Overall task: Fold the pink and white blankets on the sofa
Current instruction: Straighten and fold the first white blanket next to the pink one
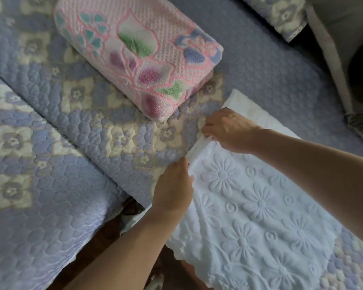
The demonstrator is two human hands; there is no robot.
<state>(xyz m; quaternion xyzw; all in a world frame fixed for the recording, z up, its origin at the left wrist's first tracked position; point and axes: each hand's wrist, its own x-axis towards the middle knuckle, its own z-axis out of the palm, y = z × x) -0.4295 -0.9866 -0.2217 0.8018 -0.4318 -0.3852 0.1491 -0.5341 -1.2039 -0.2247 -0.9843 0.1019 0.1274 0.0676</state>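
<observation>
The pink blanket (138, 57) is already folded into a thick, neat block. It sits on the sofa (50, 185), up past the hands, out of the way so there is room to work.

The white blanket (254, 208) lies on the sofa seat close to the person. It is soft and has bumpy flowers pressed into it. It looks partly folded, with one wavy edge hanging near the front of the seat.

Both hands are at the same end of the white blanket. The left hand (173, 190) has its fingers curled down on the edge, pinching the cloth. The right hand (225, 130) is a little farther away, and its fingers are clamped on the bunched-up edge too. I think they hold it in two spots so the edge stays straight when it gets pulled or turned over. One hand alone would let it sag.

The sofa wears a quilted cover in soft purple-blue with pale flower squares. A matching cushion (281, 13) peeks in at the top corner. Between two seat parts there is a dark gap (113, 225), and the floor shows through it.
</observation>
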